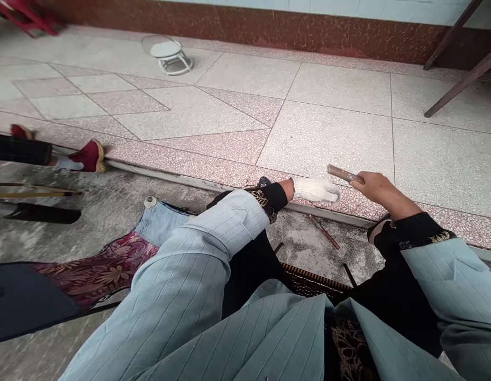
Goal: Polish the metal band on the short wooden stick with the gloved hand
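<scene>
My right hand (378, 189), bare, is closed around a short brown-grey cylindrical rod (341, 173) with a worn, mottled surface. The rod points left, above the edge of the tiled step. My left hand (316, 191) wears a white knitted glove and reaches out just below and left of the rod's end, apart from it. Its fingers look curled in at the tips, and whatever lies under them is hidden. Below both hands, a slim tool with a reddish handle (324, 232) lies on the concrete between my knees.
A speckled tile floor (333, 132) rises one step in front of me. A small white stool (172, 57) stands on it. Dark wooden legs (463, 84) lean in at right. Another person's red shoe (87, 156) rests by the step. Patterned cloth (114, 264) lies at left.
</scene>
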A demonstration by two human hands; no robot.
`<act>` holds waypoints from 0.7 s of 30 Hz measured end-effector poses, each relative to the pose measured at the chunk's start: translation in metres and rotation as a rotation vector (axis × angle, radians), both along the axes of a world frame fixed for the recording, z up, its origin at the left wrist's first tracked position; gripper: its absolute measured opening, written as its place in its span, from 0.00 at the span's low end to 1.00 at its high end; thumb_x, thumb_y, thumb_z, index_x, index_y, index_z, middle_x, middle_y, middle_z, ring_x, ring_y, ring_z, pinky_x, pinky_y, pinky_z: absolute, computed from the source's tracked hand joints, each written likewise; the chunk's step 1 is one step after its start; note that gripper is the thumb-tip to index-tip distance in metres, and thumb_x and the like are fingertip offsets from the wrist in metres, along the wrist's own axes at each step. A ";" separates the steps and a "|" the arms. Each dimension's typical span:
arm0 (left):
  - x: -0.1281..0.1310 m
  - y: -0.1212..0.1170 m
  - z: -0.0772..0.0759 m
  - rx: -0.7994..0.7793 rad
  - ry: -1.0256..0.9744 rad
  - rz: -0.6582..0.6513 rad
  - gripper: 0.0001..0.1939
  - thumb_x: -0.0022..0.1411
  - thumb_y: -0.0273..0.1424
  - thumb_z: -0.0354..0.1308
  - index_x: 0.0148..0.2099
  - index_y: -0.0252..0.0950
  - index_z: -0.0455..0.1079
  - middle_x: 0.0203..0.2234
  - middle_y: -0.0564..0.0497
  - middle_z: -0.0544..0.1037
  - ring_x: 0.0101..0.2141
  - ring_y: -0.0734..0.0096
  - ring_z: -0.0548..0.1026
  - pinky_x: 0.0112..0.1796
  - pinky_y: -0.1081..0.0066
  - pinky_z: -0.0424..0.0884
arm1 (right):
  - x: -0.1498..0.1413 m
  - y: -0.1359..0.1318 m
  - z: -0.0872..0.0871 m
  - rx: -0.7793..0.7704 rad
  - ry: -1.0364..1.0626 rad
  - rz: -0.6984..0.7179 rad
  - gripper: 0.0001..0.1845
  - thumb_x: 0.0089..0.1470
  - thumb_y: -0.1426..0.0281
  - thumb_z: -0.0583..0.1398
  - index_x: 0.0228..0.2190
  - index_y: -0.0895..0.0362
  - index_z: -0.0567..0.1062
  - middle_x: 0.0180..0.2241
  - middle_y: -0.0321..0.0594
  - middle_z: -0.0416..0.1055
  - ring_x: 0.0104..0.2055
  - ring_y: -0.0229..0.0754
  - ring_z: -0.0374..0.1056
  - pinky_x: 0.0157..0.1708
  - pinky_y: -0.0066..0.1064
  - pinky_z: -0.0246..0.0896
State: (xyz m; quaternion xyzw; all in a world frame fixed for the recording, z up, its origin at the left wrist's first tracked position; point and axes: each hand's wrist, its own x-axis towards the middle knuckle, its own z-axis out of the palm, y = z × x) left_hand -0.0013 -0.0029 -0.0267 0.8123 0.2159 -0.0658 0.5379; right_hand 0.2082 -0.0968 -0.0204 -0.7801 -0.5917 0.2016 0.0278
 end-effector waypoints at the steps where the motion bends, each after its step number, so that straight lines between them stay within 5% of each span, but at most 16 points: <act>1: -0.002 0.002 0.000 -0.003 0.004 0.003 0.10 0.53 0.37 0.60 0.35 0.39 0.78 0.23 0.48 0.73 0.28 0.64 0.72 0.27 0.67 0.68 | 0.000 0.000 -0.003 -0.044 -0.009 0.054 0.17 0.55 0.54 0.55 0.31 0.56 0.73 0.29 0.45 0.71 0.30 0.46 0.64 0.27 0.34 0.52; 7: -0.016 0.020 0.013 0.018 0.022 0.027 0.12 0.54 0.41 0.60 0.38 0.42 0.77 0.23 0.45 0.74 0.28 0.61 0.73 0.26 0.65 0.69 | -0.011 -0.010 0.001 -0.327 0.435 0.519 0.18 0.55 0.54 0.57 0.29 0.55 0.75 0.26 0.38 0.68 0.27 0.40 0.61 0.27 0.31 0.54; 9: -0.017 0.024 0.020 0.038 0.019 0.042 0.14 0.54 0.42 0.59 0.40 0.43 0.77 0.24 0.45 0.74 0.28 0.61 0.74 0.27 0.64 0.69 | -0.015 -0.015 0.013 -0.318 0.630 0.544 0.17 0.56 0.54 0.57 0.34 0.55 0.76 0.25 0.35 0.67 0.27 0.38 0.61 0.28 0.30 0.55; 13: -0.016 0.022 0.024 0.082 -0.004 0.037 0.16 0.57 0.45 0.56 0.44 0.45 0.75 0.26 0.45 0.75 0.29 0.61 0.74 0.27 0.65 0.70 | -0.009 -0.017 0.032 -0.003 0.924 0.168 0.18 0.56 0.54 0.58 0.36 0.56 0.72 0.25 0.34 0.65 0.23 0.35 0.59 0.25 0.29 0.57; 16: -0.011 0.014 0.017 0.120 -0.008 -0.048 0.19 0.58 0.46 0.55 0.46 0.43 0.74 0.27 0.45 0.75 0.30 0.61 0.75 0.29 0.65 0.72 | 0.003 -0.010 0.030 0.272 0.977 -0.158 0.18 0.55 0.53 0.57 0.35 0.57 0.70 0.24 0.34 0.63 0.21 0.34 0.57 0.23 0.29 0.55; 19: -0.007 0.010 0.010 0.183 0.050 -0.163 0.18 0.57 0.45 0.56 0.45 0.43 0.75 0.29 0.46 0.76 0.32 0.60 0.75 0.32 0.63 0.73 | 0.013 -0.003 0.017 0.283 0.622 -0.291 0.18 0.55 0.53 0.57 0.32 0.57 0.71 0.23 0.37 0.65 0.22 0.36 0.58 0.23 0.30 0.54; 21: -0.006 0.010 0.008 0.254 0.108 -0.201 0.14 0.56 0.43 0.57 0.41 0.43 0.77 0.28 0.46 0.77 0.31 0.60 0.75 0.32 0.62 0.74 | 0.016 0.000 0.007 0.138 0.322 -0.223 0.18 0.55 0.54 0.57 0.34 0.57 0.73 0.26 0.40 0.68 0.24 0.39 0.61 0.24 0.31 0.54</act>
